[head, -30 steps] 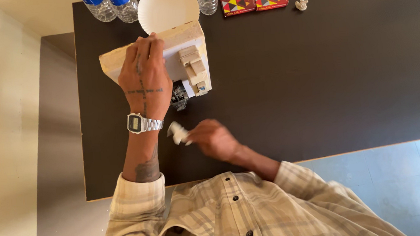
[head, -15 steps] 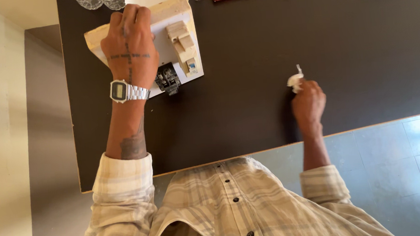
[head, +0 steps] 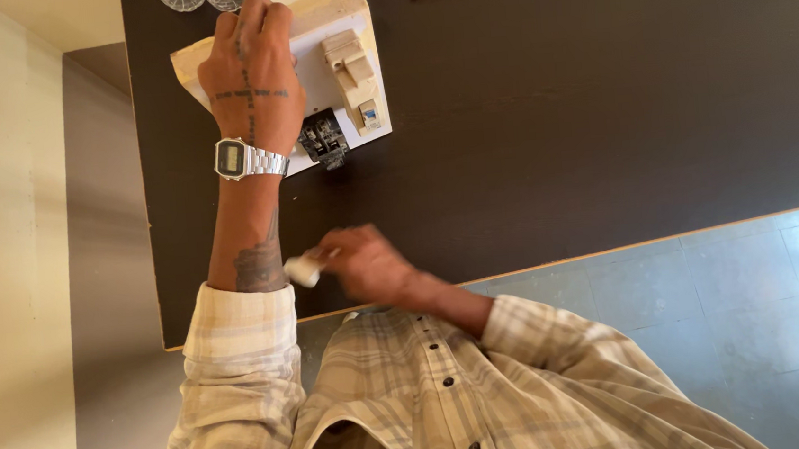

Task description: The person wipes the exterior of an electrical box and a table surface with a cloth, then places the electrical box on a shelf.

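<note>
Seemingly the step is wiping or dabbing near the board, so the left hand should press flat and firm on the board while the right hand works, lest the board slide toward the desk's far edge; from the head view, the left hand lies palm down, fingers curled over the board's far left corner; the right hand is closed around a small white wad near the desk's near edge, just beside the left forearm; the board is pale wood with a white face, beige switches and a black breaker at its near edge.
</note>
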